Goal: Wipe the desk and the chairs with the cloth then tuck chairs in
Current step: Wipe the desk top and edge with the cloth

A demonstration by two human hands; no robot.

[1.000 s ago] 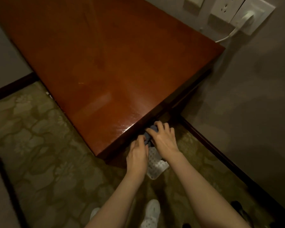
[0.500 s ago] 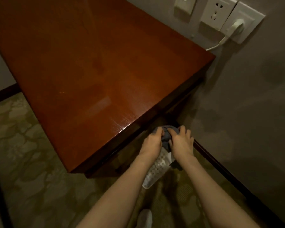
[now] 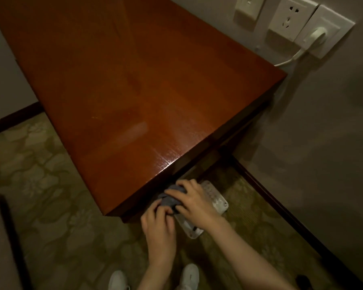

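The glossy reddish-brown desk (image 3: 134, 84) fills the upper middle, its near corner pointing toward me. Just below that corner I hold a bunched grey-blue cloth (image 3: 169, 200) in both hands. My left hand (image 3: 158, 229) grips its lower side with curled fingers. My right hand (image 3: 194, 203) lies over its top and right side, fingers curled onto it. A pale patterned flat piece (image 3: 216, 199) shows under my right hand; I cannot tell whether it is part of the cloth. No chair is plainly in view.
Grey wall on the right carries a switch (image 3: 246, 11) and sockets (image 3: 289, 19) with a white plug and cable (image 3: 314, 37). Dark skirting (image 3: 281, 208) runs along the patterned green carpet (image 3: 50, 206). A dark upright edge (image 3: 11, 237) stands at the lower left. My white shoes (image 3: 190, 277) are below.
The view has swung so the desk corner sits further right and lower. My hands have worked the cloth round: the left now below it, the right over it, the pale piece showing on the right.
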